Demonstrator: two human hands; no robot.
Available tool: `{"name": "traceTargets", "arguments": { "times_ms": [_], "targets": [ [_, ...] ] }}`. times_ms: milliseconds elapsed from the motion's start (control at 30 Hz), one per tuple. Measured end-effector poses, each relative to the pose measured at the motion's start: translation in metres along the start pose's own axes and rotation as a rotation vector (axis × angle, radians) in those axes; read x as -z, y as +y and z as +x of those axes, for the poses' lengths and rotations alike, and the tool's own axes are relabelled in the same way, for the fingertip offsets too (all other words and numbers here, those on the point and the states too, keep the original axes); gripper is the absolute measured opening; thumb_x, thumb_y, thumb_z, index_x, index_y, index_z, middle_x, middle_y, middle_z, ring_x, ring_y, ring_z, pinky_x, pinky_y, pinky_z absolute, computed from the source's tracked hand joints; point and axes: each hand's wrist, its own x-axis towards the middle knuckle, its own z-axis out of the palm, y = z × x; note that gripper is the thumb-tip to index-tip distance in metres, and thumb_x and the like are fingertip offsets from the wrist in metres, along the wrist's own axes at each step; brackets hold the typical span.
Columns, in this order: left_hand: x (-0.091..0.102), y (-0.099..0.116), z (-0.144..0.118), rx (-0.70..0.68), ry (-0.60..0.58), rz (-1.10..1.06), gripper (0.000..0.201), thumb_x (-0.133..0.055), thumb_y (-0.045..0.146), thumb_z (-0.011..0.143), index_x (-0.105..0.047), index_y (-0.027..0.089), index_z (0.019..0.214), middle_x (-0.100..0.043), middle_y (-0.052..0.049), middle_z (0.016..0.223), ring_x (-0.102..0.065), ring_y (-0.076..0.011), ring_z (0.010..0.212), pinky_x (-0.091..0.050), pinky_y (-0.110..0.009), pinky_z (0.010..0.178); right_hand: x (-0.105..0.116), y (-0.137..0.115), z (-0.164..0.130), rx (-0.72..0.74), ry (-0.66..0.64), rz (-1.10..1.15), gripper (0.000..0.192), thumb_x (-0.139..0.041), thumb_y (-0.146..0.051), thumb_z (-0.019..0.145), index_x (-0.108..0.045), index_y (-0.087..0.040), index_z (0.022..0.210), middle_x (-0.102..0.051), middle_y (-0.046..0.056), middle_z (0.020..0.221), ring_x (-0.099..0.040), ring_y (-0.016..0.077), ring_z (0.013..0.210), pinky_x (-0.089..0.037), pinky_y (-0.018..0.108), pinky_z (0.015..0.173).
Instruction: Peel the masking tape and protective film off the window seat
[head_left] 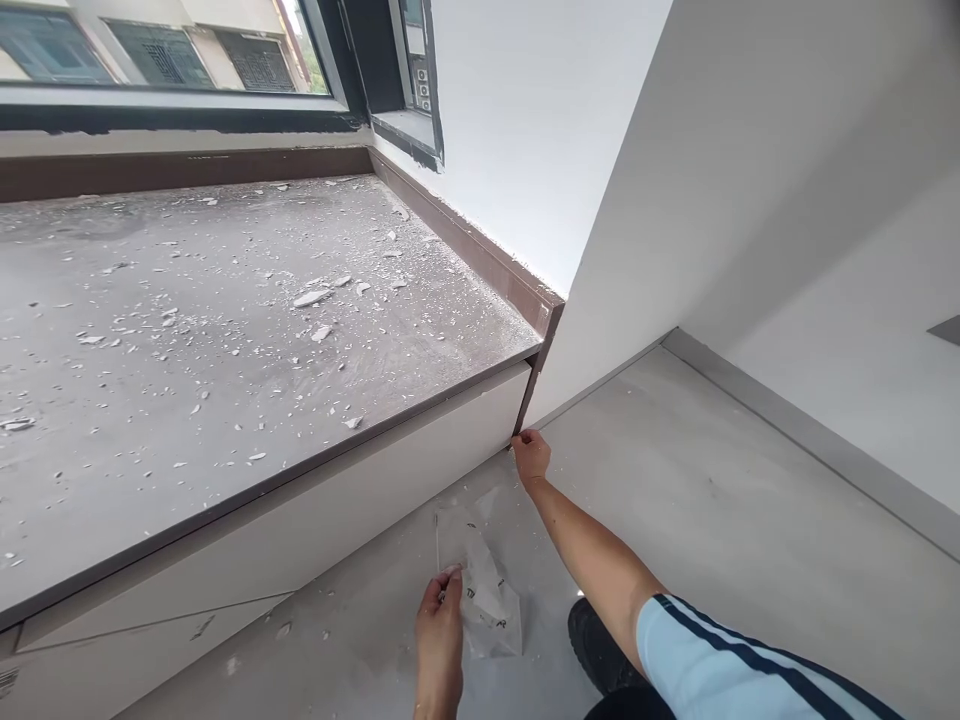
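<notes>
My left hand (441, 630) is closed in a pinch at the edge of a clear plastic bag (491, 600) with dark printed marks, low in the middle of the view. My right hand (531, 457) reaches forward to the foot of the narrow brown end strip (531, 385) at the platform's corner. Its fingers are closed against the strip's lower end, just above the floor. Whatever they may pinch is hidden.
Chips and white dust lie over the grey platform top (187, 370), bordered by brown skirting (465, 245). A pale front panel (360, 460) drops to the grey floor (645, 480). A dark shoe (596, 645) stands near my right arm. White walls (750, 180) rise at right.
</notes>
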Motion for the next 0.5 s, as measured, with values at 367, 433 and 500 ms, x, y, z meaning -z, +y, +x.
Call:
{"name": "traceTargets", "arguments": {
  "times_ms": [367,433,500],
  "targets": [
    [-0.002,-0.004,0.004,-0.057,0.044,-0.009,0.042,-0.056,0.045,0.065,-0.055,0.016,0.095,-0.063,-0.011,0.093,-0.06,-0.0203,0.083,-0.045,-0.031,0.074,-0.001,0.01,0.005,0.062,0.012,-0.005,0.014,-0.046,-0.027,0.063,-0.057,-0.02,0.063,-0.059,0.0,0.062,-0.05,0.0138,0.057,-0.037,0.025,0.055],
    [-0.001,-0.004,0.003,-0.065,0.046,-0.003,0.039,-0.055,0.045,0.066,-0.055,0.016,0.093,-0.063,-0.011,0.095,-0.06,-0.02,0.083,-0.045,-0.03,0.074,0.0,0.014,0.005,0.065,0.006,0.006,0.014,-0.046,-0.028,0.063,-0.056,-0.019,0.063,-0.058,0.0,0.061,-0.049,0.0135,0.056,-0.037,0.024,0.054],
    [-0.001,-0.004,0.003,-0.056,0.042,0.0,0.039,-0.054,0.045,0.067,-0.055,0.016,0.093,-0.063,-0.011,0.093,-0.06,-0.0197,0.08,-0.045,-0.03,0.073,0.003,0.018,0.003,0.069,-0.006,0.028,0.015,-0.047,-0.029,0.062,-0.056,-0.019,0.066,-0.057,0.0,0.062,-0.049,0.0136,0.057,-0.038,0.024,0.054]
  ]
}}
